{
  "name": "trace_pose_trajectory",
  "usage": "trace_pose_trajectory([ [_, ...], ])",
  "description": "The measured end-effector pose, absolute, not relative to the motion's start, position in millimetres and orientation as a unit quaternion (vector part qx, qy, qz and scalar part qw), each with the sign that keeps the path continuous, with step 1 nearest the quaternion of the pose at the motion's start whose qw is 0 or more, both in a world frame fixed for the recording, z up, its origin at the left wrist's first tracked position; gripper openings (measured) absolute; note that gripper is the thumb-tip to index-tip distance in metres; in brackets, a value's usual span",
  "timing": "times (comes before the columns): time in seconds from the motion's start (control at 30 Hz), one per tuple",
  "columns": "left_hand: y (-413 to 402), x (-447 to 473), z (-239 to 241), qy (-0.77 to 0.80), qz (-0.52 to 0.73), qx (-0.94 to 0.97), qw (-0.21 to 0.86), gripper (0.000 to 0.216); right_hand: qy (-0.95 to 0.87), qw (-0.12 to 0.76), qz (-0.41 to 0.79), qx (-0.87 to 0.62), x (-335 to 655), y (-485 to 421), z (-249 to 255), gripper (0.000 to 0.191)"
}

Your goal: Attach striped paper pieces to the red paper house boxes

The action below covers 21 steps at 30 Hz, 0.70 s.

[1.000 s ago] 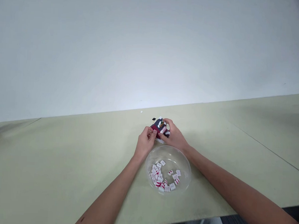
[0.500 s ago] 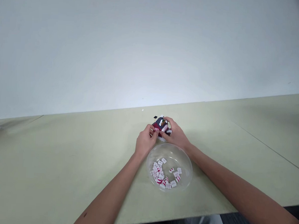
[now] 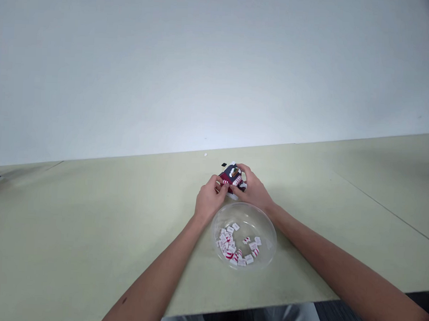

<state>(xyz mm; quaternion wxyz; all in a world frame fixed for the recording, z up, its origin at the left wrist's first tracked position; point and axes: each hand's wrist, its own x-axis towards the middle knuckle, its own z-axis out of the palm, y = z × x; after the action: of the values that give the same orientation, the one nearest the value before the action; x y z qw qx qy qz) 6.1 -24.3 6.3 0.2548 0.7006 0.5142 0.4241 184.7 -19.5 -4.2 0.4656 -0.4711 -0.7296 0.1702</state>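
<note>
Near the bench's [image 3: 89, 221] far edge, left hand [image 3: 209, 201] and right hand [image 3: 253, 191] grip a navy-and-red brick model [image 3: 231, 176], fingers [image 3: 243, 170] closed on it from both sides. Transparent bowl [image 3: 270, 235] of white-and-red tiles [image 3: 229, 245] sits just nearer; bench runs well past both sides.

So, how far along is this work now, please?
Looks done: a dark blue and red brick model is partly built. In hand: the left hand and right hand hold it together. Left: many white and red pieces still lie in the clear bowl.
</note>
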Motion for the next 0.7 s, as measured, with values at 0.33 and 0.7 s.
trace_pose_trajectory([
  [0.33,-23.5,6.0,5.1,0.519,0.417,0.707,0.237,0.019,-0.726,0.459,0.164,-0.486,183.9,-22.6,-1.0,0.067],
  [0.7,-23.4,5.8,6.6,0.519,0.42,0.699,0.256,0.018,-0.727,0.457,0.163,-0.486,184.5,-22.5,-0.4,0.068],
])
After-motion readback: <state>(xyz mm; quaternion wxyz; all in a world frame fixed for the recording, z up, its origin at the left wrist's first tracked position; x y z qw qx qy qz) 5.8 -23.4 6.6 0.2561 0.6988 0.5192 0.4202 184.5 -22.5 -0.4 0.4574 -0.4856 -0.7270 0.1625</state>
